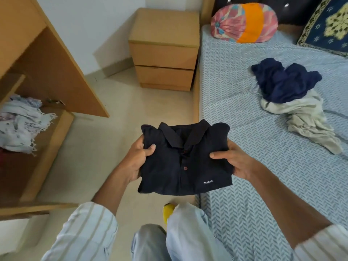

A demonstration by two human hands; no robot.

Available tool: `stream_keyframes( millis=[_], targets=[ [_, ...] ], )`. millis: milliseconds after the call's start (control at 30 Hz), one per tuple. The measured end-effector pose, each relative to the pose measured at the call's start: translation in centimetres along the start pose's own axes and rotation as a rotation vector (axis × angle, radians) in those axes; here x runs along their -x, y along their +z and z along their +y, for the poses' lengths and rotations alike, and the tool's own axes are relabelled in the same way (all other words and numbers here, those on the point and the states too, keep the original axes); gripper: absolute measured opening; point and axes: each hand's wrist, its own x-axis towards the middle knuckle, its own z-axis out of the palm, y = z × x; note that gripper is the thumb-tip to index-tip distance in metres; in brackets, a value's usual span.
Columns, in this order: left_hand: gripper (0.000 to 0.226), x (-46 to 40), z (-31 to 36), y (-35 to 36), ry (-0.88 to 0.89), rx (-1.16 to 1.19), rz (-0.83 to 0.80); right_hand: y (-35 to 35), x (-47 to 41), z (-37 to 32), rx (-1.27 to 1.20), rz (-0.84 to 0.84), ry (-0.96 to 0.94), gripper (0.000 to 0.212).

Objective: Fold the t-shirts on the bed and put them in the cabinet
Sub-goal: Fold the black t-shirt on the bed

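A folded black polo shirt with a small white logo is held in the air over the floor beside the bed. My left hand grips its left edge, thumb on top. My right hand grips its right edge the same way. On the bed lie a crumpled navy t-shirt and, partly under it, a crumpled cream t-shirt. The wooden cabinet stands open at the left, with light cloths piled on its shelf.
A wooden two-drawer nightstand stands against the wall between cabinet and bed. A floral bolster and a blue patterned pillow lie at the head of the bed. My legs and a yellow slipper are below the shirt.
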Motion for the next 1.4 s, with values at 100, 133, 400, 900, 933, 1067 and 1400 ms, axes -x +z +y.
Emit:
stream_keyframes(
  millis=[100,133,400,900,933,1067,1400],
  targets=[
    [0.037,3.2,6.1,0.5,-0.03,-0.008,0.01,2.0,3.1,-5.5,-0.005,-0.014,0.031,0.059],
    [0.038,4.3,8.1,0.8,-0.033,-0.015,0.018,2.5,4.3,-7.2,-0.012,-0.015,0.035,0.059],
    [0.039,14.0,24.2,3.1,-0.026,-0.048,0.082,7.6,13.2,-22.4,0.005,-0.034,0.031,0.056],
    [0.044,16.4,35.1,-3.8,0.065,0.075,0.262,17.5,8.4,-35.5,0.147,-0.15,0.04,0.064],
    [0.045,16.0,35.7,-4.8,0.076,0.088,0.267,18.5,7.4,-36.2,0.157,-0.156,0.04,0.064],
    [0.044,14.3,38.5,-9.5,0.118,0.102,0.312,23.5,2.7,-39.1,0.211,-0.188,0.055,0.062],
    [0.039,13.3,43.3,-23.8,0.177,0.241,0.559,40.3,-9.6,-45.6,0.336,-0.47,0.09,0.061]
  ],
)
